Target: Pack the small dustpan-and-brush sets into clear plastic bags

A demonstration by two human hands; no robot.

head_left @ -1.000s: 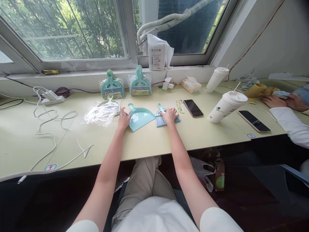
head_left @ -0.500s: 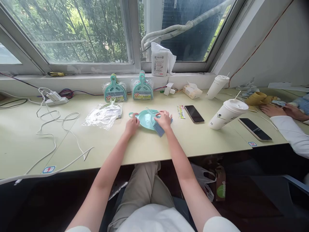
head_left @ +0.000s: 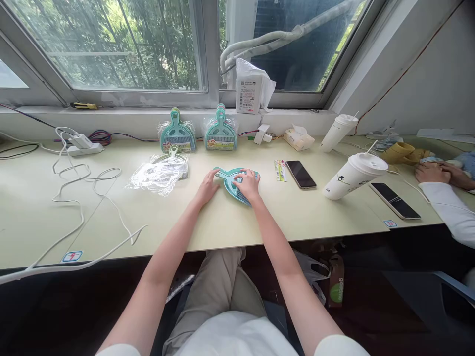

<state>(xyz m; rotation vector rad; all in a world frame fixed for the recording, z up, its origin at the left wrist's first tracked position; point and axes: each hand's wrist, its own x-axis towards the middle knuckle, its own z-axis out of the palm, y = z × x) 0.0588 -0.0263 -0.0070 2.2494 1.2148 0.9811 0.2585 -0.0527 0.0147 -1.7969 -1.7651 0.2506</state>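
A small teal dustpan lies on the pale yellow desk with a small teal brush laid on it. My right hand presses down on the brush, fingers curled over it. My left hand touches the dustpan's handle end on the left, fingers bent against it. A crumpled clear plastic bag with another set under it lies to the left. Two wrapped dustpan sets lean against the window ledge behind.
A label card, two phones and two white lidded cups sit to the right. Another person's hands rest at the far right. White cables and a power strip lie left.
The brush, which lay beside the dustpan, has been brought onto it. Both hands moved together to the nested pair, which has turned on the desk.
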